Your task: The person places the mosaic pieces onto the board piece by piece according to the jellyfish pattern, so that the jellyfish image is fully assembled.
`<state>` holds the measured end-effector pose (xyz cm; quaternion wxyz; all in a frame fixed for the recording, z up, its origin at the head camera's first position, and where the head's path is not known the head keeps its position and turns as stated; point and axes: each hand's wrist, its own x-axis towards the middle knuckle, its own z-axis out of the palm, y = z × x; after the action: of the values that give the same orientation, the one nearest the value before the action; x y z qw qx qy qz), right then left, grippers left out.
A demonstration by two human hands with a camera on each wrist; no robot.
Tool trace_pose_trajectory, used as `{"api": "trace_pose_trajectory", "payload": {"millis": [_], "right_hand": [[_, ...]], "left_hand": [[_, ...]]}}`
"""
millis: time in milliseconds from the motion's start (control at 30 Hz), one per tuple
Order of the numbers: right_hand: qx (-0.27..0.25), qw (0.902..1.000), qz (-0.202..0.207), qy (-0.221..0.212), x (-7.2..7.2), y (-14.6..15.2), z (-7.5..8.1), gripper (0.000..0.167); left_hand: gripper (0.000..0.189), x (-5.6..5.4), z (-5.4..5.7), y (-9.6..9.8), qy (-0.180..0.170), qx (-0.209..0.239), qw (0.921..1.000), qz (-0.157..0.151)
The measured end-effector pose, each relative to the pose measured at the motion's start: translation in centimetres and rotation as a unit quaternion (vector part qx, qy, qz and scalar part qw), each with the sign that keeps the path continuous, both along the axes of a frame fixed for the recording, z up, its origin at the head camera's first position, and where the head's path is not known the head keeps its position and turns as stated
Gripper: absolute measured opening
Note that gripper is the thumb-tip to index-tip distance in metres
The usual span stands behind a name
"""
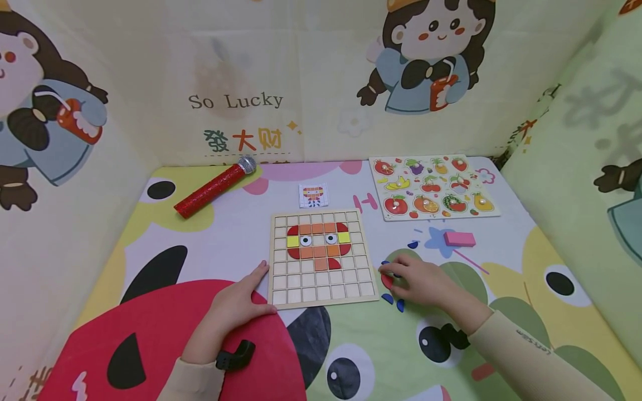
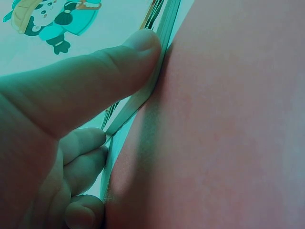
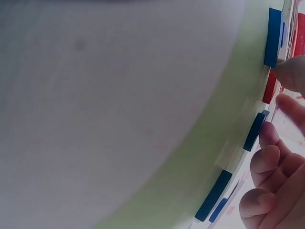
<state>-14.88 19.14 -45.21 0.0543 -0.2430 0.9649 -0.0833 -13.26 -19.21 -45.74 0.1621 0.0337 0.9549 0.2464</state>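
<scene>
A wooden grid board (image 1: 323, 284) lies mid-table, with orange, red and yellow pieces and two eye pieces set in its upper squares. My left hand (image 1: 236, 306) rests at the board's lower left corner, its thumb along the near edge and its fingers against the left side. To the right of the board, my right hand (image 1: 416, 278) has thumb and forefinger about a small red piece (image 1: 386, 280) and seems to pinch it at the tabletop. Several dark blue half-round pieces (image 1: 387, 299) lie around those fingertips; blue edges (image 3: 213, 195) also show in the right wrist view.
A small picture card (image 1: 313, 195) lies behind the board. Back left is a red glittery microphone (image 1: 210, 189); back right, a fruit puzzle board (image 1: 433, 186). A pink block (image 1: 459, 239) lies beyond my right hand. Printed cloth covers table and walls.
</scene>
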Motion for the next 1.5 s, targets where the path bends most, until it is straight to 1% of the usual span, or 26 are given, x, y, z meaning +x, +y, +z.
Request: {"api": "trace_pose_trajectory", "payload": {"millis": [100, 200, 433, 533, 667, 733, 833, 933, 1100, 1233, 1333, 1467, 1500], "right_hand": [[0.001, 1.0, 0.005, 0.002, 0.1, 0.0, 0.0, 0.038], [0.002, 1.0, 0.0, -0.001, 0.2, -0.1, 0.1, 0.037], [0.0, 0.9996, -0.023, -0.017, 0.3, -0.2, 0.2, 0.036], [-0.018, 0.9976, -0.052, -0.042, 0.2, -0.2, 0.3, 0.037], [-0.053, 0.9913, -0.088, -0.082, 0.0, -0.2, 0.6, 0.038], [-0.067, 0.989, -0.095, -0.092, -0.1, -0.3, 0.8, 0.039], [-0.083, 0.9883, -0.094, -0.087, -0.2, -0.8, 1.0, 0.038], [-0.099, 0.9878, -0.09, -0.079, -0.4, -2.3, 1.4, 0.038], [-0.137, 0.9841, -0.089, -0.07, -0.8, -6.2, 2.1, 0.039], [-0.177, 0.9771, -0.098, -0.066, -1.0, -9.4, 2.1, 0.04], [-0.209, 0.9681, -0.119, -0.069, -1.0, -11.5, 1.8, 0.042], [-0.226, 0.9607, -0.144, -0.073, -1.0, -13.6, 1.5, 0.042], [-0.225, 0.9608, -0.145, -0.071, -1.0, -14.0, 1.4, 0.041]], "left_hand": [[0.109, 0.0, 0.0, 0.1, -0.003, 0.001, 1.0, -0.001], [0.11, 0.0, 0.0, 0.1, -0.006, 0.001, 1.0, 0.001], [0.109, 0.0, -0.1, 0.2, -0.003, 0.002, 1.0, -0.005], [0.109, -0.1, -0.2, 0.2, -0.003, 0.004, 1.0, -0.005], [0.109, -0.2, -0.6, 0.2, -0.002, 0.003, 1.0, -0.002], [0.11, -0.2, -0.8, 0.2, -0.002, 0.002, 1.0, 0.0], [0.11, -0.3, -0.9, 0.1, -0.002, 0.004, 1.0, 0.0], [0.111, -0.3, -0.9, -0.1, -0.003, 0.006, 1.0, 0.002], [0.111, -0.3, -1.0, -0.3, -0.003, 0.005, 1.0, 0.005], [0.111, -0.3, -1.0, -0.3, -0.001, 0.006, 1.0, 0.001], [0.11, -0.3, -0.9, -0.3, -0.001, 0.007, 1.0, -0.003], [0.109, -0.3, -0.8, -0.4, 0.001, 0.004, 0.9999, -0.012], [0.109, -0.3, -0.7, -0.4, 0.002, 0.002, 0.9999, -0.013]]}}
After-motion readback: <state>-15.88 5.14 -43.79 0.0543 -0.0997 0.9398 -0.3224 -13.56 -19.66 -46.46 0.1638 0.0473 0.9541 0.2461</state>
